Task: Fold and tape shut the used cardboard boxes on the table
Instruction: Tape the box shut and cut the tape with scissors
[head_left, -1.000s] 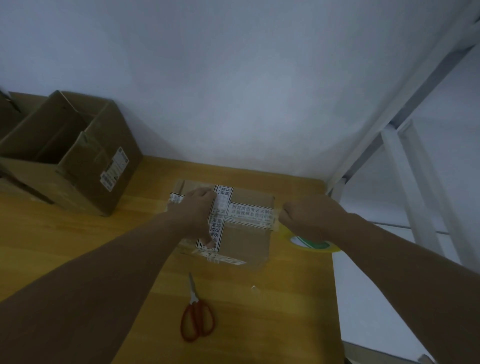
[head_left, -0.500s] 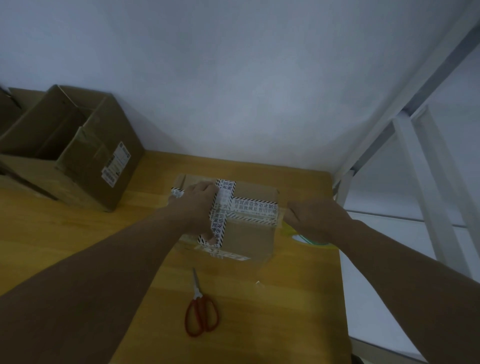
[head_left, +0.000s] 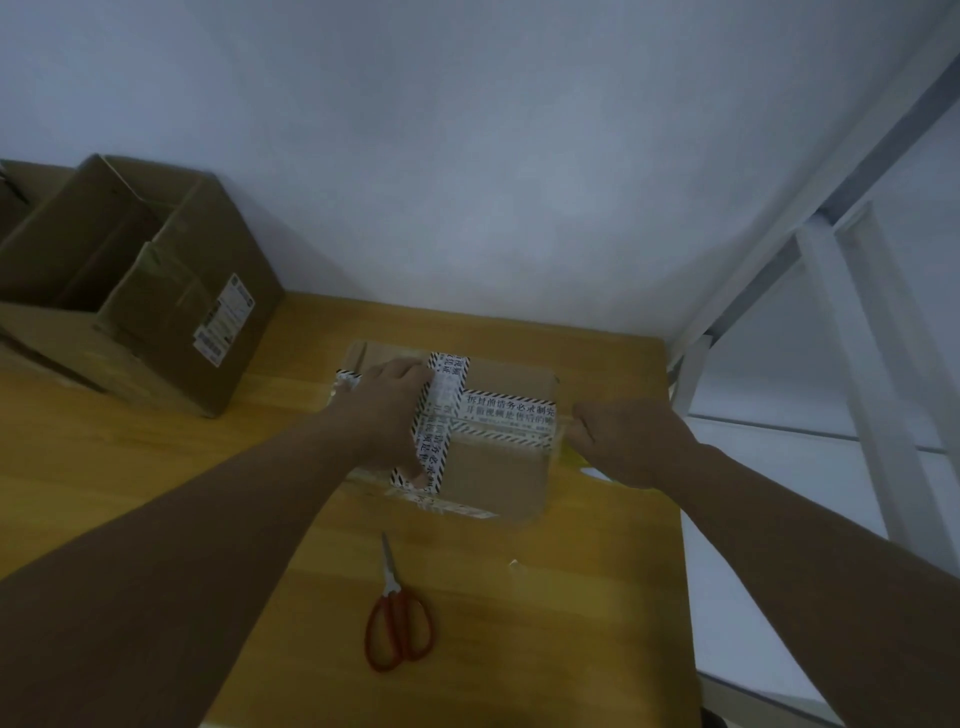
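A small cardboard box (head_left: 498, 478) sits toward the far right corner of the wooden surface (head_left: 156, 441), its flaps closed and crossed by bands of black-and-white printed tape (head_left: 506, 415). The left hand (head_left: 387, 410) lies flat on the left part of the lid, its fingers (head_left: 410, 371) straight and pressing down. The right hand (head_left: 628, 441) is at the box's right edge, fingers (head_left: 582, 421) curled round clear tape (head_left: 560, 436) (the roll is mostly hidden under it). Red-handled scissors (head_left: 397, 618) lie closed near the front edge. A larger open box (head_left: 156, 312) stands at the far left.
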